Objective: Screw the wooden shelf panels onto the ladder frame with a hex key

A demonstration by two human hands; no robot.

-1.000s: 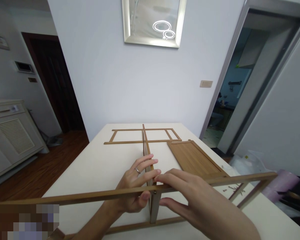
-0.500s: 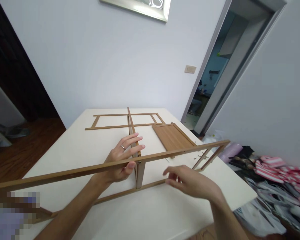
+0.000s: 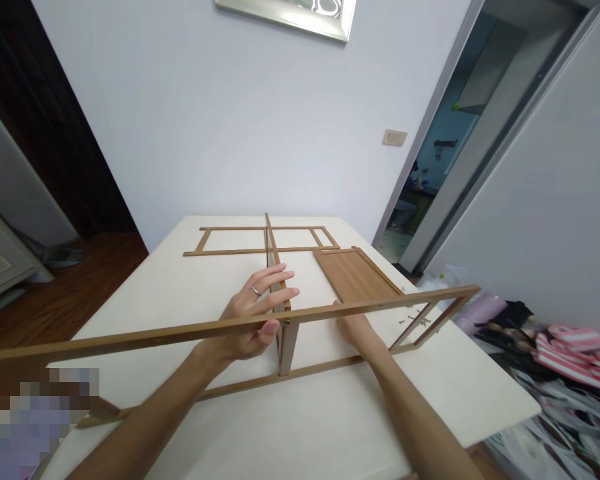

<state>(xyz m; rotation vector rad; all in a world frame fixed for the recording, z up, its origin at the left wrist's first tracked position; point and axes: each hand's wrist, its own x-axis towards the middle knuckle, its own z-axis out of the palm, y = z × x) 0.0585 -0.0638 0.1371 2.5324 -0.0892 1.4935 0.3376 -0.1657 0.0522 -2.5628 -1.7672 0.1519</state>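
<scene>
The upright panel [image 3: 274,259] runs lengthwise away from the standing frame [image 3: 180,335] on the tabletop [image 3: 290,427], held in the left hand's [image 3: 243,317] fingers. The right hand [image 3: 357,331] is nearer the flat panel [image 3: 363,277], finger spread unclear

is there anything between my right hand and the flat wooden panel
Nothing visible stands between the right hand and the flat wooden panel. The near frame's top rail crosses the view in front of the fingers, so any contact is hidden.
</scene>
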